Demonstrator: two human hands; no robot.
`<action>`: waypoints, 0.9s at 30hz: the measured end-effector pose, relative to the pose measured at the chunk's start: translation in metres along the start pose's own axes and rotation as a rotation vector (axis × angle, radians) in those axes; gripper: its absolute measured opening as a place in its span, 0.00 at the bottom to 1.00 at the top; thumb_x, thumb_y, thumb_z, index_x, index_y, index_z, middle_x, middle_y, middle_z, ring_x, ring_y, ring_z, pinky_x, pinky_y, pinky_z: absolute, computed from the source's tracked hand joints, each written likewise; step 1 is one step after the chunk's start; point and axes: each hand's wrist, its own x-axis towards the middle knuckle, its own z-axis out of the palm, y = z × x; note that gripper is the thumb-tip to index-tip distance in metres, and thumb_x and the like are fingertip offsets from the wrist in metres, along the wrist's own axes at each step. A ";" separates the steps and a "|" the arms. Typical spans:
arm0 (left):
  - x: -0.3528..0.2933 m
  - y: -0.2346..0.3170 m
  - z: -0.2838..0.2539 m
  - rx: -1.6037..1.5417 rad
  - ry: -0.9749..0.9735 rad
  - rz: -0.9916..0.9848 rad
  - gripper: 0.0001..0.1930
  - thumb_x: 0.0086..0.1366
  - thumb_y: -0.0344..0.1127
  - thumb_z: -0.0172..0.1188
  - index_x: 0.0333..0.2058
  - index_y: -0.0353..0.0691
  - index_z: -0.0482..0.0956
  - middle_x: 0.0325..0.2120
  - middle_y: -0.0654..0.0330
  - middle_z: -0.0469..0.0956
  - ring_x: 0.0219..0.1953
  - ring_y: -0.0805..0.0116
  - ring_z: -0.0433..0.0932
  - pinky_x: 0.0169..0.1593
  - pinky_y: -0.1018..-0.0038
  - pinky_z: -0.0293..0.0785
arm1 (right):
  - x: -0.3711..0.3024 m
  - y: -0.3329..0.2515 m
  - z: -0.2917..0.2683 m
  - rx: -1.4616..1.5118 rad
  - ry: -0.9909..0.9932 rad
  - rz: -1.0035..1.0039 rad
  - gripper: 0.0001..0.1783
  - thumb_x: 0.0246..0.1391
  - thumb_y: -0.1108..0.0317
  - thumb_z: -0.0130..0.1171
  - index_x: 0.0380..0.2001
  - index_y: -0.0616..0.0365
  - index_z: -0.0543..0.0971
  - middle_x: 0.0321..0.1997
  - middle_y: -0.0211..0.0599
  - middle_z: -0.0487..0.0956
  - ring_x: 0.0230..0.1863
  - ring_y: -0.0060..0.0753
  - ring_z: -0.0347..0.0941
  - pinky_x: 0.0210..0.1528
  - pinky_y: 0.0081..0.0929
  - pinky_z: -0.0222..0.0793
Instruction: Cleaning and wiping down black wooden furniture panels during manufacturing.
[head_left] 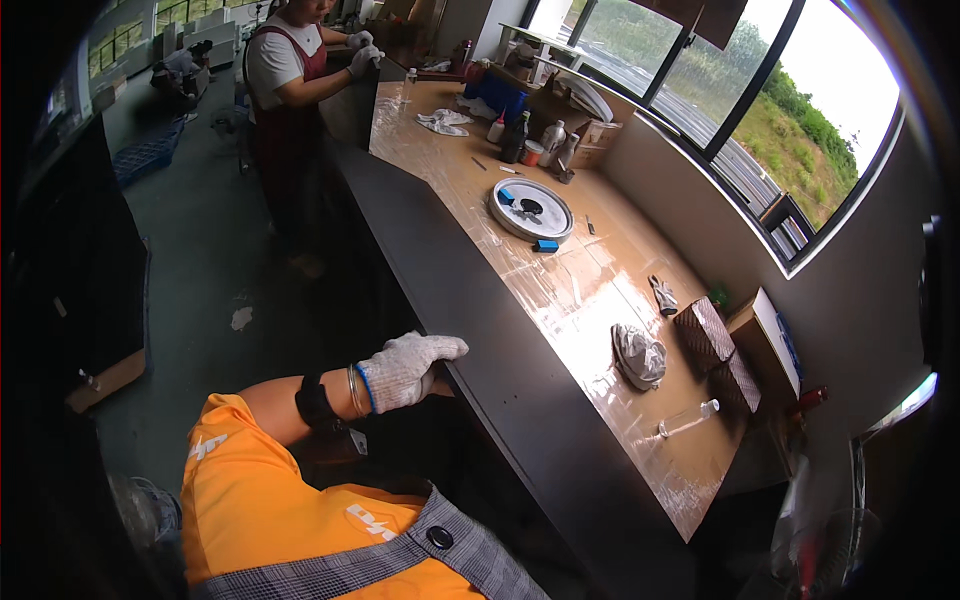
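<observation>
The gloved fingers (447,347) of a worker's left hand (405,372) pinch the edge of a long dark panel (535,400), one digit on top, others partly hidden beneath; the right hand is out of view. The panel stretches along the near side of the bench (620,270). Steady support, kept level toward the co-worker (285,80) beyond, would likely prevent twisting.

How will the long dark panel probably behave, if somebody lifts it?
The dark panel is probably stiff, because its long edges look nearly straight. It may feel unwieldy for one hand, since it extends well beyond the gloved left hand at its edge.
</observation>
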 end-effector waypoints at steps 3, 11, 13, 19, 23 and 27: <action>0.003 -0.013 0.054 0.202 0.001 0.153 0.22 0.47 0.15 0.63 0.44 0.35 0.76 0.39 0.51 0.80 0.43 0.61 0.80 0.49 0.74 0.77 | 0.052 0.040 -0.042 -0.111 -0.075 -0.072 0.23 0.59 0.50 0.49 0.34 0.61 0.77 0.27 0.47 0.80 0.30 0.48 0.77 0.31 0.43 0.70; 0.045 0.000 0.206 -0.079 0.350 -0.167 0.11 0.64 0.27 0.53 0.43 0.30 0.66 0.40 0.50 0.73 0.43 0.52 0.77 0.52 0.48 0.75 | 0.185 0.081 -0.113 -0.710 0.010 -0.795 0.14 0.56 0.57 0.53 0.28 0.58 0.75 0.19 0.48 0.78 0.20 0.48 0.76 0.22 0.41 0.69; 0.066 -0.002 0.222 -0.012 0.293 -0.161 0.12 0.64 0.28 0.53 0.44 0.28 0.65 0.40 0.47 0.72 0.46 0.49 0.76 0.51 0.51 0.78 | 0.164 0.039 -0.145 0.566 -0.002 0.010 0.14 0.62 0.59 0.48 0.25 0.54 0.73 0.14 0.25 0.70 0.10 0.24 0.63 0.14 0.27 0.61; 0.119 -0.008 0.253 0.201 0.383 -0.151 0.13 0.62 0.29 0.54 0.43 0.32 0.65 0.40 0.50 0.72 0.44 0.52 0.76 0.54 0.53 0.75 | 0.053 -0.050 -0.116 0.238 0.506 -0.856 0.37 0.50 0.50 0.63 0.56 0.65 0.70 0.57 0.50 0.71 0.58 0.48 0.67 0.63 0.39 0.59; 0.146 0.000 0.183 1.481 -0.209 0.235 0.16 0.65 0.32 0.54 0.49 0.33 0.64 0.47 0.50 0.71 0.51 0.51 0.73 0.53 0.50 0.74 | 0.089 -0.065 -0.052 0.029 0.720 -0.880 0.37 0.41 0.51 0.67 0.53 0.60 0.72 0.49 0.49 0.73 0.53 0.51 0.69 0.59 0.43 0.61; 0.102 -0.014 0.259 0.363 0.153 0.010 0.30 0.67 0.48 0.52 0.58 0.31 0.56 0.57 0.42 0.63 0.51 0.42 0.72 0.52 0.45 0.72 | 0.106 -0.073 -0.050 0.023 0.805 -0.849 0.28 0.40 0.50 0.68 0.40 0.57 0.75 0.36 0.40 0.75 0.40 0.45 0.71 0.46 0.41 0.65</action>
